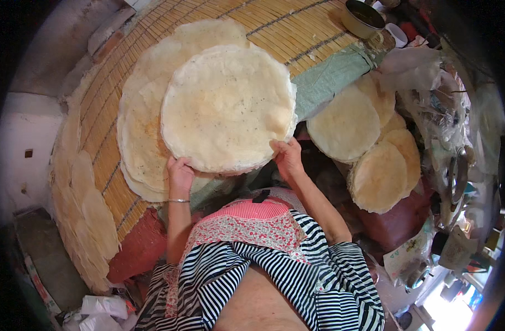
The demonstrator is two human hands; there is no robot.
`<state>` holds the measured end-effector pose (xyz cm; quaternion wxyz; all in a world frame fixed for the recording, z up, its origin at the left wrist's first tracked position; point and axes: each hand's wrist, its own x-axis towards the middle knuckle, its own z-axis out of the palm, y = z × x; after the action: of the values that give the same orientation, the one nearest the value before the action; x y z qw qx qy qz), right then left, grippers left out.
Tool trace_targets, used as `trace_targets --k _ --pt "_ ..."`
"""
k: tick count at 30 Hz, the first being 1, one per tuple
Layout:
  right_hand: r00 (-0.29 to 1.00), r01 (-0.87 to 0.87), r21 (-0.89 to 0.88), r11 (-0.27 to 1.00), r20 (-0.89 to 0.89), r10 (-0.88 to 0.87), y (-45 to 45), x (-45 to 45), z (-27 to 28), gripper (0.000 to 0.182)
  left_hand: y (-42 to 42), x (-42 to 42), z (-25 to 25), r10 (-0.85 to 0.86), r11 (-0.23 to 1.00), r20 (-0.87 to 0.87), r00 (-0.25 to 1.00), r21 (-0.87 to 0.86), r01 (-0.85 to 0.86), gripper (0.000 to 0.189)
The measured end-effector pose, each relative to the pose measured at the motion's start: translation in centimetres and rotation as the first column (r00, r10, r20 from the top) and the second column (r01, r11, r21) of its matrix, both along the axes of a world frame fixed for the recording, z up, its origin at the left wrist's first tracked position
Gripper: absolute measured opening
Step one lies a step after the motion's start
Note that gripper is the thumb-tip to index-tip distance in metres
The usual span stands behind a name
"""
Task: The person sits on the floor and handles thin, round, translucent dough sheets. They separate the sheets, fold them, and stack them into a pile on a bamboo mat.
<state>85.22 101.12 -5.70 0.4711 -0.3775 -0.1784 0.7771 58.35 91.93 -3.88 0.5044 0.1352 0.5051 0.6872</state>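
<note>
A thick stack of round, thin flatbreads (229, 107) is held between my two hands, pale with dark specks on the top sheet. My left hand (180, 171) grips its near left edge, with a metal bracelet at the wrist. At the near right edge, my right hand (287, 155) has its thumb on top and its fingers beneath. Behind and left of the held stack, more flatbreads (142, 124) lie overlapping on a slatted mat (107, 136). What the underside of the held stack touches is hidden.
Further flatbread stacks stand at the right (343, 124), (378, 176). Overlapping sheets (91, 207) line the mat's left edge. A pot (363, 20) sits at the far right corner, beside a green woven plastic sheet (331, 78). Plastic bags (418, 70) clutter the right side.
</note>
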Motion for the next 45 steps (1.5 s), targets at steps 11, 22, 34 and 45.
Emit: trace_targets --k 11,22,34,45 --pt "0.961 0.131 0.070 0.989 0.237 -0.144 3.2 0.3 -1.5 0.023 2.6 -0.9 -1.2 0.100 0.975 -0.125 0.987 -0.188 -0.123 0.047" --pt "0.902 0.022 0.293 0.956 0.407 -0.145 2.5 -0.6 3.5 0.042 2.2 0.0 -0.2 0.224 0.974 0.011 0.974 -0.018 -0.224 0.047" --pt "0.980 0.139 0.126 0.982 0.128 -0.155 3.1 2.4 -0.6 0.038 2.0 -6.1 -0.2 -0.151 0.986 0.237 0.960 -0.026 0.162 0.012" --pt "0.880 0.270 0.278 0.922 0.318 -0.354 4.3 1.1 2.8 0.018 6.7 -4.7 2.0 -0.236 0.936 0.135 0.962 -0.236 0.262 0.043"
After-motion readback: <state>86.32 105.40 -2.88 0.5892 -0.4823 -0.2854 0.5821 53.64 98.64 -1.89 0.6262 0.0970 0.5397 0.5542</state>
